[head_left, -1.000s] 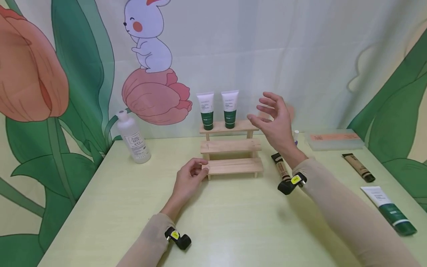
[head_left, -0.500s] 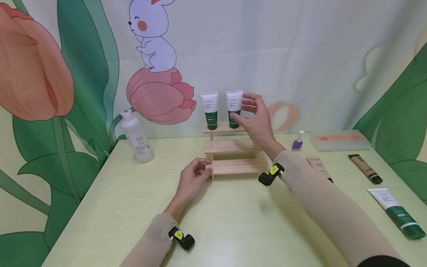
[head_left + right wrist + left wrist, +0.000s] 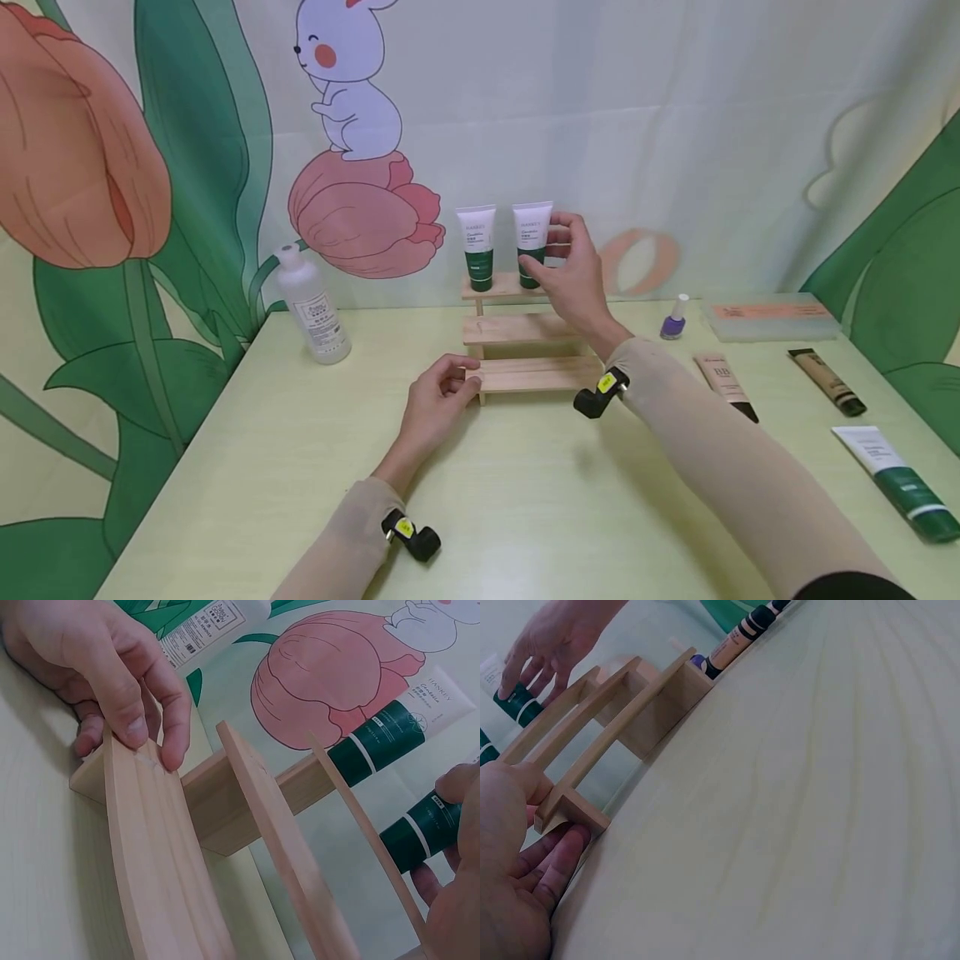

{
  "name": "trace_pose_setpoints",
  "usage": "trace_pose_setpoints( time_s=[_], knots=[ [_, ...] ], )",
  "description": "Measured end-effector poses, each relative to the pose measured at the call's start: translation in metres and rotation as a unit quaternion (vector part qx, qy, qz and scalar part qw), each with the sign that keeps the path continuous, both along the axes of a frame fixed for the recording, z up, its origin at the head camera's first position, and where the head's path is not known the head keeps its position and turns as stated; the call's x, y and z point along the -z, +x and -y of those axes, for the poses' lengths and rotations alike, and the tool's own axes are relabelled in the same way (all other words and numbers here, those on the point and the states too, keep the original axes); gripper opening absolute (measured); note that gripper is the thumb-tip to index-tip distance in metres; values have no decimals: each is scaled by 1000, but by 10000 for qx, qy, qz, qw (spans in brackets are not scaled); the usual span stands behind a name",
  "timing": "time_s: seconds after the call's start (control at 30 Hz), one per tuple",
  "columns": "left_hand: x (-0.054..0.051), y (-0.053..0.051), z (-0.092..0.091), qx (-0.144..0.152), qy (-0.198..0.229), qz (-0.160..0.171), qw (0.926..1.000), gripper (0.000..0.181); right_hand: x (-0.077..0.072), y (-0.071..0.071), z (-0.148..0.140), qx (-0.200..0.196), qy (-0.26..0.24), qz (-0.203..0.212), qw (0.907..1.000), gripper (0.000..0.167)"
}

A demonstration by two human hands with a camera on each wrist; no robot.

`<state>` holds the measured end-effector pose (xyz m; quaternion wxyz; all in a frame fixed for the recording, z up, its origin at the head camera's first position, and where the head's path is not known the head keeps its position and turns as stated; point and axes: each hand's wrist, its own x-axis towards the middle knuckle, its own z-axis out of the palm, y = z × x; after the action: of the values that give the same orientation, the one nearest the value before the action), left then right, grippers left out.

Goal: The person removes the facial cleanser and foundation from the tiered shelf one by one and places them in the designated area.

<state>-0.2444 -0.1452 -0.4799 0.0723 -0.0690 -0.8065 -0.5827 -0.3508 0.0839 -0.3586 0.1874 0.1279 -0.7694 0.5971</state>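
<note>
A three-step wooden display stand (image 3: 517,330) is on the table, with two white-and-green squeeze tubes upright on its top step. My left hand (image 3: 433,402) holds the left end of the bottom step, thumb and finger on top and other fingers below, as the left and right wrist views show. My right hand (image 3: 576,279) pinches the right squeeze tube (image 3: 532,223), thumb on its front and fingers around its right side. The left squeeze tube (image 3: 478,248) stands beside it, untouched. In the right wrist view, part of the held squeeze tube (image 3: 421,832) is hidden by the hand.
A white pump bottle (image 3: 311,308) stands at the left. On the right are a purple nail polish bottle (image 3: 673,319), a pink BB tube (image 3: 723,383), a brown tube (image 3: 827,382), a larger white-and-green tube (image 3: 896,483) and a flat translucent box (image 3: 772,318).
My right hand has moved left from beside the stand to the right squeeze tube and taken hold of it. The left hand has stayed on the bottom step. The head view shifted slightly.
</note>
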Motion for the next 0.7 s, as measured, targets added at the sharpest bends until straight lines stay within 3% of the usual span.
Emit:
trace_pose_setpoints(
  time_s=[0.3, 0.7],
  knots=[
    [-1, 0, -3, 26, -20, -8, 10000, 20, -4, 2, -6, 133, 60, -161, 9998, 63],
    [-2, 0, -1, 20, -41, 25, 10000, 19, -28, 14, -32, 202, -107, -424, 9988, 64]
  ],
)
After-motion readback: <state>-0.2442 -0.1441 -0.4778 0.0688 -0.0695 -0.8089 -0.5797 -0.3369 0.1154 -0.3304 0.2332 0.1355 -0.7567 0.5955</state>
